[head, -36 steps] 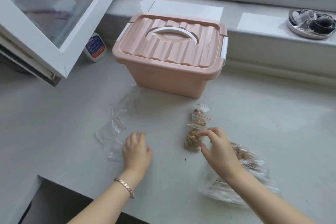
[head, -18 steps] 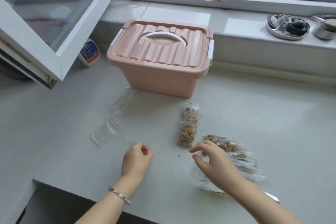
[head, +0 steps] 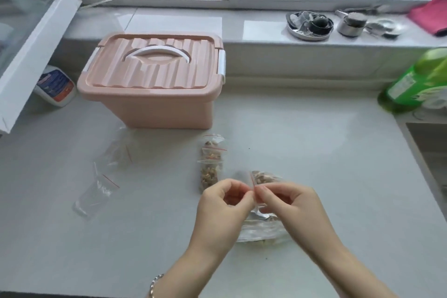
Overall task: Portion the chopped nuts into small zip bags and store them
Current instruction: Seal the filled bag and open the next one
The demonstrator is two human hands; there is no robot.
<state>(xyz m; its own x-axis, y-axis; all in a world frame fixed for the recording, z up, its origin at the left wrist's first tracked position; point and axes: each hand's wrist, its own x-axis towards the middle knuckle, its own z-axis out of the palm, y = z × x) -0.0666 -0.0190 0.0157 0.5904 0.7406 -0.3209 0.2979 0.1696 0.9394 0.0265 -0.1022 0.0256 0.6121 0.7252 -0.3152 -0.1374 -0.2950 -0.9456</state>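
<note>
My left hand [head: 223, 205] and my right hand [head: 290, 203] meet at the middle of the counter, both pinching the red-striped top of a small clear zip bag [head: 252, 182]. Under and behind my hands lies a large clear bag of chopped nuts [head: 262, 231]. Three small filled zip bags [head: 210, 169] lie in a row just left of it, toward the box. Empty zip bags [head: 96, 191] lie further left. The pink storage box [head: 152, 82] stands behind with its lid closed.
A white bottle [head: 54, 86] stands left of the box under the open window sash [head: 29, 38]. A green bottle [head: 418, 82] stands at the right. Metal dishes [head: 309, 23] and a pink cloth [head: 433, 16] sit on the sill. A sink edge [head: 425, 143] is far right.
My left hand picked up an empty small bag from the left pile and moved to the middle. My right hand left the filled bags and joined it, both now pinching the bag's top.
</note>
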